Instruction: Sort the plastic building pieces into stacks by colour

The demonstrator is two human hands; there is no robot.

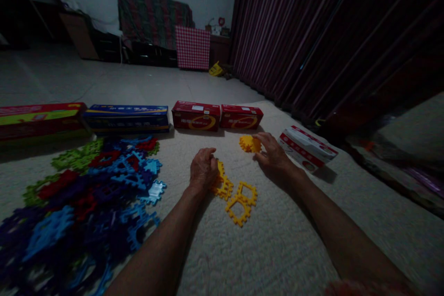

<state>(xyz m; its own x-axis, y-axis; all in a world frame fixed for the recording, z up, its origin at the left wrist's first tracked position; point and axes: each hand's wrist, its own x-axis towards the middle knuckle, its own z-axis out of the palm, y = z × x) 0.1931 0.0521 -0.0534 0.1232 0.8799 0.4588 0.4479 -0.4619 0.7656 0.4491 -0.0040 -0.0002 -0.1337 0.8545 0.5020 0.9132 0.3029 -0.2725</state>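
Holding anything in your left hand (203,169)?
I'm curling it, fingers bent, over a yellow piece (225,187) lying mid-rug (263,249); whether it's actually gripping, I cannot tell.
And your right hand (274,156)?
I'm keeping it loosely open, fingertips touching a yellow cluster (248,143) just before the red boxes (217,116) lining the rug's far edge.
Anything else lying close?
A yellow frame (243,201) is lying between my wrists, and a mixed heap (93,194) is spreading towards the left edge.

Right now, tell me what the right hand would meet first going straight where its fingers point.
The yellow plastic piece: the right hand seems to touch it; beyond it, probably the red box, though depth is unclear.
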